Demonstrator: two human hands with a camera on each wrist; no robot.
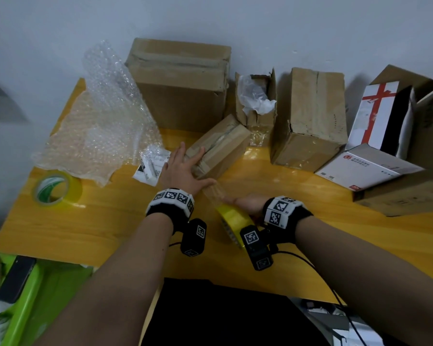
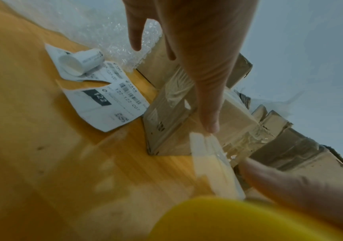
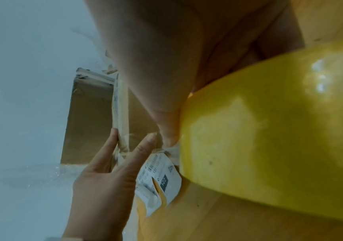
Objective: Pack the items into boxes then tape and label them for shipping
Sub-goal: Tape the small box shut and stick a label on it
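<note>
A small taped cardboard box (image 1: 223, 146) lies slantwise in the middle of the yellow wooden table (image 1: 110, 228). My left hand (image 1: 184, 166) lies flat on its near left end, fingers straight and thumb spread toward the tape. My right hand (image 1: 245, 204) grips a yellow tape roll (image 1: 233, 223) just in front of the box. A clear strip of tape (image 1: 214, 193) runs from the roll up to the box's near corner. The left wrist view shows my fingers (image 2: 203, 81) pressing along the box (image 2: 166, 130). In the right wrist view the roll (image 3: 269, 138) fills the frame.
Shipping labels (image 1: 150, 168) lie left of the box beside bubble wrap (image 1: 103, 121). A second tape roll (image 1: 56, 189) sits at the table's left. Along the back wall stand a large box (image 1: 180, 81), an open box with plastic (image 1: 256, 101), a medium box (image 1: 310, 116) and white boxes (image 1: 368, 168).
</note>
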